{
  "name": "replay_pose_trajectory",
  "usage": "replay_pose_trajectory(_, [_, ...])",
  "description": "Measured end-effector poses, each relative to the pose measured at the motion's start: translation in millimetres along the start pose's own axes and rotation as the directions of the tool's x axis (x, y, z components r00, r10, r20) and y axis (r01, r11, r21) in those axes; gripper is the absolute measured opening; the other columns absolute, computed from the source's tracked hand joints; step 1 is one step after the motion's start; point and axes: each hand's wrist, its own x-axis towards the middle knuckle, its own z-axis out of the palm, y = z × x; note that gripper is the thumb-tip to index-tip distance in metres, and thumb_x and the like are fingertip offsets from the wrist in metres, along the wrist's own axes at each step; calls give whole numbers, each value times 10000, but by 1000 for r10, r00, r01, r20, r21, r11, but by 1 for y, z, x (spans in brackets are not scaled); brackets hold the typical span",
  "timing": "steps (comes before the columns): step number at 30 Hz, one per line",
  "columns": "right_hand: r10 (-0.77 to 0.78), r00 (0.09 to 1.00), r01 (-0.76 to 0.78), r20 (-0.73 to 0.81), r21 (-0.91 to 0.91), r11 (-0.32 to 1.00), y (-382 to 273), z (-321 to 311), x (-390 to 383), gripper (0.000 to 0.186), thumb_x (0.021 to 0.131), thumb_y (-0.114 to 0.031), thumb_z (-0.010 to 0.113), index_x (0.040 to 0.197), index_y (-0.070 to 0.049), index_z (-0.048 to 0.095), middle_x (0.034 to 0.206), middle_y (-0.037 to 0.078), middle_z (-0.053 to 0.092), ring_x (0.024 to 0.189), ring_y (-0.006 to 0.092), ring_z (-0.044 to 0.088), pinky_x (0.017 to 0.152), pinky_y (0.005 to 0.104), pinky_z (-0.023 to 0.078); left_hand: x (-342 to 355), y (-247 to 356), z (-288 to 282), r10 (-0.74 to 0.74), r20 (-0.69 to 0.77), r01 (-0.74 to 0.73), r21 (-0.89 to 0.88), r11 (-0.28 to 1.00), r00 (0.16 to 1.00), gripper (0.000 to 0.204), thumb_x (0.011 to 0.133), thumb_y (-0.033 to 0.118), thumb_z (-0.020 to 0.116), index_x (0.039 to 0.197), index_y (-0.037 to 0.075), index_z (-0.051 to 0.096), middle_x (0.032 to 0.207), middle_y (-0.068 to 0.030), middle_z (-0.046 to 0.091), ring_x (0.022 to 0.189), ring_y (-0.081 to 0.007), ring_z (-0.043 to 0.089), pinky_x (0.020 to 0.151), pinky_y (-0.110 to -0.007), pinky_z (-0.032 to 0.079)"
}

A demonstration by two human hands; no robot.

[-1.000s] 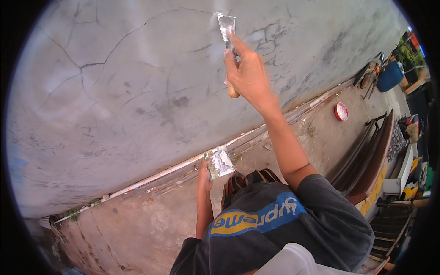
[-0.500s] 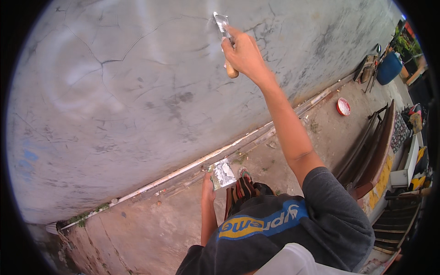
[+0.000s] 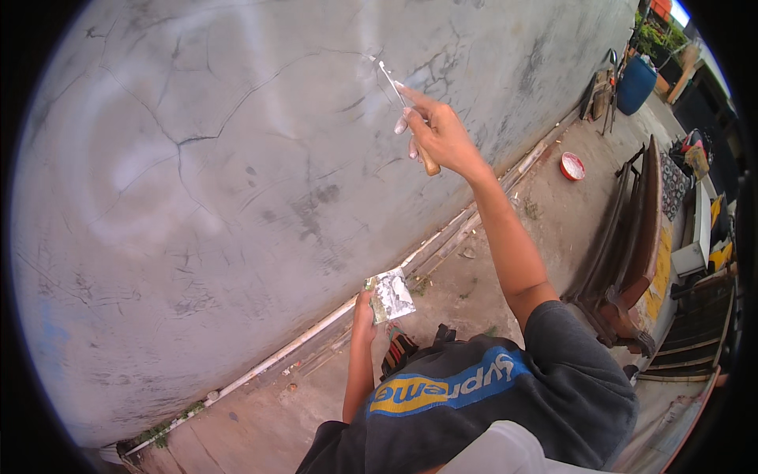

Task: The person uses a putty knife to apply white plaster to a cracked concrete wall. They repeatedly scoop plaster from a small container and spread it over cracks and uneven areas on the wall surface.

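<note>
My right hand (image 3: 447, 142) is raised to the grey wall (image 3: 260, 189), closed around the wooden handle of a putty knife (image 3: 429, 163). Its thin blade shows edge-on, with a dab of white paste at the tip, close to the right end of a long crack (image 3: 225, 124). Whether the tip touches the wall I cannot tell. Lower down, my left hand (image 3: 363, 317) grips the left edge of a small flat board (image 3: 392, 297) smeared with white paste. Whitish smears show on the fingers of my right hand.
A white pipe (image 3: 276, 357) runs along the wall's foot. On the concrete floor sits a red bowl (image 3: 572, 167) with white stuff in it. Farther right are a brown wooden bench (image 3: 649, 213), a blue drum (image 3: 636, 85) and a white box-like piece (image 3: 693, 249).
The knife has turned from showing its blade's flat side to showing its edge. My right hand sits lower in the picture, and the whole view has shifted. Both hands keep their holds.
</note>
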Motion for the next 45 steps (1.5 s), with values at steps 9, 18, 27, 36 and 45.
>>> replay_pose_trajectory(9, [-79,929,114,-362,77,990,-13,-20,-5,428,974,-96,450,1395,-21,430,740,56,609,480,100,541,454,265,445,-44,51,43,-22,-31,26,126,992,999,400,916,276,452,1214,20,528,1092,-108,644,976,-232,642,877,-378,513])
replay_pose_trajectory(18, [-209,859,113,-468,-225,968,-8,20,12,474,920,-35,514,1381,21,421,610,138,491,490,166,473,507,336,416,-47,57,51,-106,8,104,126,986,994,390,913,265,462,1206,19,542,1085,-112,650,963,-236,643,873,-372,508])
replay_pose_trajectory(27, [-3,996,3,-92,-8,1000,-31,-22,-40,448,906,-88,531,1333,35,486,661,72,580,467,127,540,504,304,462,-18,50,25,-94,102,66,251,966,990,389,922,270,461,1204,12,536,1110,-113,637,960,-224,643,867,-367,511])
replay_pose_trajectory(36, [-41,975,20,-217,-98,995,-42,-58,6,445,907,-111,534,1333,15,502,693,51,589,484,115,569,516,278,478,-16,46,24,-136,87,110,259,960,987,380,912,268,448,1202,42,543,1093,-105,644,966,-229,642,875,-370,505])
replay_pose_trajectory(45, [-3,1000,3,0,-167,986,-38,-49,-34,444,893,-114,526,1320,5,520,673,66,593,485,133,581,512,290,487,-35,58,38,-121,78,95,276,956,990,395,915,282,448,1197,22,545,1093,-107,645,968,-223,642,866,-362,511])
